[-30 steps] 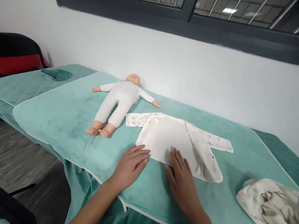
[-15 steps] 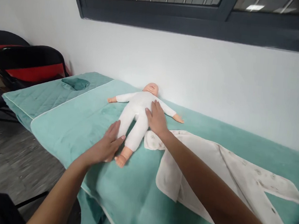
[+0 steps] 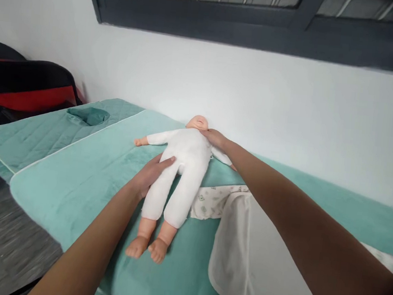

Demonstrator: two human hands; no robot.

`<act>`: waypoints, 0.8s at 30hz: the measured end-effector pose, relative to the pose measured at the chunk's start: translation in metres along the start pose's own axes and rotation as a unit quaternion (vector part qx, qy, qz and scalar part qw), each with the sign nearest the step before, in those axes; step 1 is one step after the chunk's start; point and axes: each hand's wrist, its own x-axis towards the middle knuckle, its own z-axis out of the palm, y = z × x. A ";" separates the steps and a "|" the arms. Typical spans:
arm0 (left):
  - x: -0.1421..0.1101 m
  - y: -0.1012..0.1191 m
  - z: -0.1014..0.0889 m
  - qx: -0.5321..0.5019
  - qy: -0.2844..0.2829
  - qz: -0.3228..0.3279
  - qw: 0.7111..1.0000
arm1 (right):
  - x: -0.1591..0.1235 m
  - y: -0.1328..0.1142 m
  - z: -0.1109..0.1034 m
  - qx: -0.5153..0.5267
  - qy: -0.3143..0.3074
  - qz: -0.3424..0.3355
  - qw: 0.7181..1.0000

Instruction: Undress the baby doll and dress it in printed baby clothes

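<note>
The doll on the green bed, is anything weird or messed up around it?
Nothing visible looks spilled or broken. The doll lies on its back, with what look like tiny loose threads at its side, under one arm. The quilted green cover has a rumpled dip near the chairs, odd because the rest looks flatter.

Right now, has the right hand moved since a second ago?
Yes: against the green bed cover, the right hand has gone left and towards the wall, from the shirt to the doll.
</note>
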 end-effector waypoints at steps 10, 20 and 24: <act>-0.092 0.053 0.106 0.029 -0.025 0.101 0.994 | -0.144 0.005 -0.087 0.005 0.031 0.011 0.999; -0.149 0.040 0.273 -0.139 -0.077 0.014 0.987 | -0.275 0.111 -0.171 -0.107 0.114 0.098 0.983; -0.154 0.026 0.296 -0.135 -0.079 0.003 0.988 | -0.295 0.142 -0.171 -0.142 0.118 0.121 0.975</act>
